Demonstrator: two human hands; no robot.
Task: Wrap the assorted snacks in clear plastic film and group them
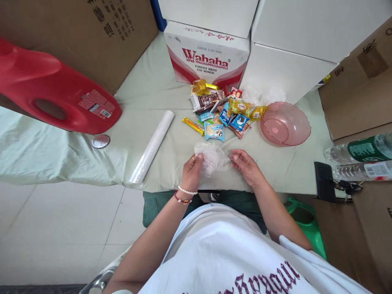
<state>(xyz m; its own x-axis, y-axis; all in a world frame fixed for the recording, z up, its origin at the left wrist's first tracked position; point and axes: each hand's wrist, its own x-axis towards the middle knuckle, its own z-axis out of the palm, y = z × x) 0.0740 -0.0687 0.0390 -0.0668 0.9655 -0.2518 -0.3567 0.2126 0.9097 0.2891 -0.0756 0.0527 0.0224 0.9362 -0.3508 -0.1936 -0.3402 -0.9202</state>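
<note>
I see thin, crumpled, see-through plastic film (214,161) held over the near side of the cloth-covered table (180,139). The left hand (192,169) pinches its left part between thumb and fingers; the right hand (247,168) curls at its right edge, and I can't tell whether it grips. I can't make out the film's full outline. A red plastic jug (69,98) is cut off at left. Colourful wrapped snacks (214,132) lie beyond the film, between a white plastic roll (152,147) and a pink translucent bowl (292,126).
</note>
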